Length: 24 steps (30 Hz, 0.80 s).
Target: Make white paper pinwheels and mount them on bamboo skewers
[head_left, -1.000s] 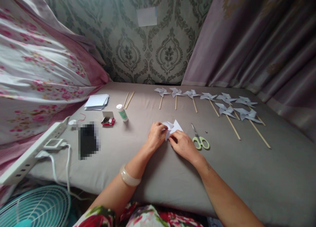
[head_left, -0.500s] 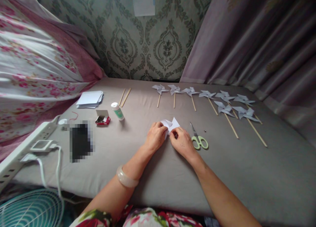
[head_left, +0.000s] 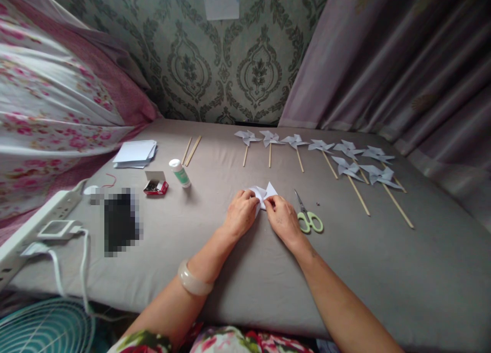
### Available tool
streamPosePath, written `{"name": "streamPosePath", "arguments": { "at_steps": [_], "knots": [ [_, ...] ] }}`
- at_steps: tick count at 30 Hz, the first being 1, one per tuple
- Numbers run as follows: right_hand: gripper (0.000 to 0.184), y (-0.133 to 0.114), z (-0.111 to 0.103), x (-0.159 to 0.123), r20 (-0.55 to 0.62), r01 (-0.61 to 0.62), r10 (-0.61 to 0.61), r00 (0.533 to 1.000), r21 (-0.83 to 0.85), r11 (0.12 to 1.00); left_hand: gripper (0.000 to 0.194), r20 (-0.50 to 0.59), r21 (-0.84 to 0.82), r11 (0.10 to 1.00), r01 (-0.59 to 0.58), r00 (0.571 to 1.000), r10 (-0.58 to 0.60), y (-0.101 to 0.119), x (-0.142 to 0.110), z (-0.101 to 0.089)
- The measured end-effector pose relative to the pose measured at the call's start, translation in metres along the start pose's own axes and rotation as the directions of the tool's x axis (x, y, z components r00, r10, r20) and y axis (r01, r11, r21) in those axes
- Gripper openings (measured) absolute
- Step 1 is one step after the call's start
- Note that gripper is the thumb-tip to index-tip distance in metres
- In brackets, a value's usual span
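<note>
Between my hands is a white paper pinwheel (head_left: 269, 190), partly folded, with one pointed corner standing up at the back. My left hand (head_left: 242, 210) grips its left side, the fingers closed near the centre. On the other side, my right hand (head_left: 283, 216) pinches the paper near the lower right. The fingertips hide much of the middle. Green-handled scissors (head_left: 310, 221) lie just right of my right hand, blades pointing away. A tiny metal piece (head_left: 317, 203) rests beyond them, too small to name surely.
Several finished pinwheels on sticks (head_left: 322, 146) lie at the back right. Toward the left are a glue stick (head_left: 180, 174), a red box of small metal pieces (head_left: 156, 185), wooden sticks (head_left: 193, 151), a paper stack (head_left: 135, 154), and a power strip (head_left: 42, 233). A fan (head_left: 46, 325) stands below.
My right hand has shifted slightly right, its fingers pinching tighter at the paper's edge. My left hand keeps its hold. The whole view has turned a little.
</note>
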State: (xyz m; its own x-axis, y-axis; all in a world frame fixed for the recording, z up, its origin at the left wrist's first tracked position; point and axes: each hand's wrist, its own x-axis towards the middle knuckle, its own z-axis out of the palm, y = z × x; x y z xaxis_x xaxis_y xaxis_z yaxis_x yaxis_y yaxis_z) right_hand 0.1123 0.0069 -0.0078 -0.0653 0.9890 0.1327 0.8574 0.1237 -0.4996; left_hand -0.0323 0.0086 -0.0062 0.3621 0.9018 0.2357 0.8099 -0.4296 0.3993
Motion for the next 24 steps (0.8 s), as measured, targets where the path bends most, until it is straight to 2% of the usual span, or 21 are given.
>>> {"name": "streamPosePath", "arguments": {
  "at_steps": [6,14,24],
  "knots": [
    [0.021,-0.0027,-0.0022,0.0011,0.025,-0.028,0.029,0.999,-0.04,0.999,0.027,-0.006,0.002,1.0,-0.017,1.0,0.017,-0.0008,-0.0007,0.0016],
    [0.02,0.0008,0.0017,0.0011,-0.028,-0.061,0.062,0.998,0.026,0.998,0.027,0.012,0.026,1.0,-0.012,1.0,0.012,-0.001,-0.0019,0.002],
    [0.014,-0.0008,-0.0003,0.0022,-0.036,-0.044,0.046,0.998,0.045,0.998,0.029,0.014,0.016,1.0,-0.003,1.0,0.003,0.0009,-0.0026,0.001]
  ]
}}
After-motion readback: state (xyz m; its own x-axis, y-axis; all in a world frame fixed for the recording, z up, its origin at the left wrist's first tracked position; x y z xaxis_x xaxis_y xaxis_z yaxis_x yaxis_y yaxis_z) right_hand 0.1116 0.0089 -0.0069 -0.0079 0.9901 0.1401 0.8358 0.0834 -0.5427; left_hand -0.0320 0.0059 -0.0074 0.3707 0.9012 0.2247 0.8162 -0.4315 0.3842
